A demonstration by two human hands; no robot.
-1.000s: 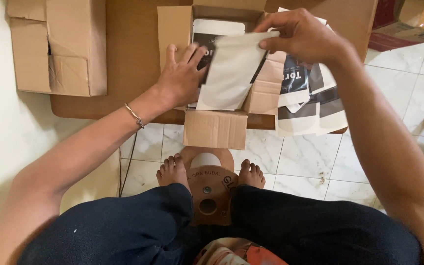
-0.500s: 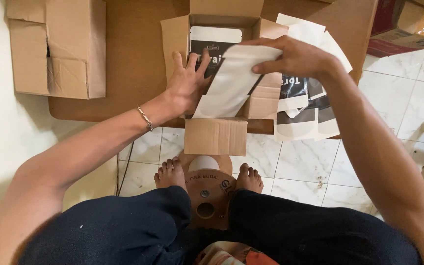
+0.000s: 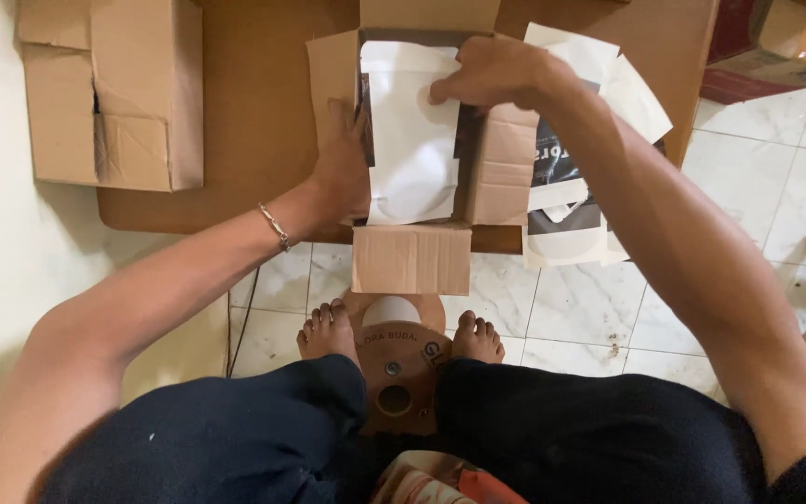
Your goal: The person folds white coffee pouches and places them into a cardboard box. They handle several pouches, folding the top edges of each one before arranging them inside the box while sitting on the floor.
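Note:
An open cardboard box [image 3: 506, 163] stands on a low brown board [image 3: 254, 103] in front of me. A white flat pouch [image 3: 412, 131] lies inside it, covering the darker packs below. My right hand [image 3: 492, 70] rests on the pouch's top right corner and grips it. My left hand [image 3: 342, 168] is pressed against the box's left wall and the pouch's left edge. A stack of white and dark pouches [image 3: 576, 187] lies just right of the box.
A larger cardboard box [image 3: 109, 89] sits at the left on the board. More boxes [image 3: 776, 42] lie at the top right. A tape dispenser [image 3: 394, 364] stands between my bare feet on the white tiled floor [image 3: 664, 308].
My right hand has carried the white pouch down from above the box and laid it flat inside. My left hand has shifted from the dark pack to the box's left side.

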